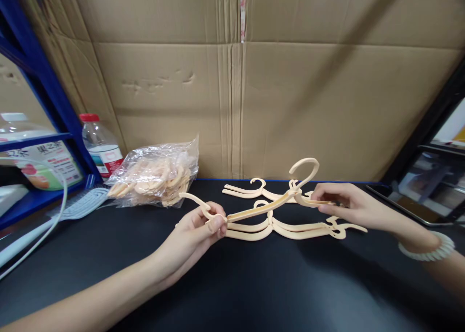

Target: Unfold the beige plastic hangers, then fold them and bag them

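Two hands, both mine, show in the head view, reaching in over the black surface (232, 293). Between them I hold a pale hanger (259, 211), lifted and tilted, its left end lower than its middle; its hook (317, 170) stands up nearer my right hand (348, 203). The fingers (214, 208) of my left hand (196, 230) are pinching the left end, thumb in front. A curved piece (192, 198) sticks out on the far side of that grip, up and to the left; whether it is joined to the hanger I cannot tell, as my hand covers the spot. My right fingers are pressed together on the other arm of the hanger, and a beaded bracelet (426, 247) circles that wrist.

Beneath what I hold, a front hanger (250, 235) lies flat, with some curled parts overlapping at its right end. A back hanger (241, 192) lies farther off, its right part half hidden. To the left sits a clear bag (156, 172) of similar pale pieces, near a red-capped bottle (101, 148). A pale brush (85, 203) lies just beside the bag, a white cable (65, 196) crossing it. At far left a jug (47, 165) stands on a blue shelf (49, 90); cardboard (163, 90) walls the back.
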Available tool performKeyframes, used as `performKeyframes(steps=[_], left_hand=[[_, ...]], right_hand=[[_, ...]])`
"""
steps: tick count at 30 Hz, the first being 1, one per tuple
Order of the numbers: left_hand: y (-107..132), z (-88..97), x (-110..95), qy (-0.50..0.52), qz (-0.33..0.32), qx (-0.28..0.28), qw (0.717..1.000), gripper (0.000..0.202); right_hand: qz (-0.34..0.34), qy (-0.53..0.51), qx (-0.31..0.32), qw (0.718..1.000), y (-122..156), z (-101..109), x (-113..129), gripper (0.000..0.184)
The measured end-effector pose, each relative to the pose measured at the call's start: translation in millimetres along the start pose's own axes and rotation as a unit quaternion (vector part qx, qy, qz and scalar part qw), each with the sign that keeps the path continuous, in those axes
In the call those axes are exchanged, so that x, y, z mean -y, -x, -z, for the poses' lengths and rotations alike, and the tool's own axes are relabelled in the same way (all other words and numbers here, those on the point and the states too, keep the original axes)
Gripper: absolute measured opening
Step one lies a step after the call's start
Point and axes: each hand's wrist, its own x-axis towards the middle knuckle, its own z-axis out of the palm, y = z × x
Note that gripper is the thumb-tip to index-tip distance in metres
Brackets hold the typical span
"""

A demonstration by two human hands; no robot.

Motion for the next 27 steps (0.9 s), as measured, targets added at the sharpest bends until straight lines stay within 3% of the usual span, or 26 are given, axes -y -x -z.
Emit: performKeyframes(steps=[10, 27], left_hand=[[5.1, -6.9, -3.9, 0.060, 0.046, 0.029, 0.997, 0.015], [8.1, -9.0, -2.4, 0.054, 0.065, -0.022, 0.996, 0.020]], right_hand=[[0.018, 0.013, -0.003, 1.000, 0.2, 0.2, 3.8, 0.029], [0.029, 0.042, -0.006, 0.999, 1.8, -2.6, -2.0, 0.024]])
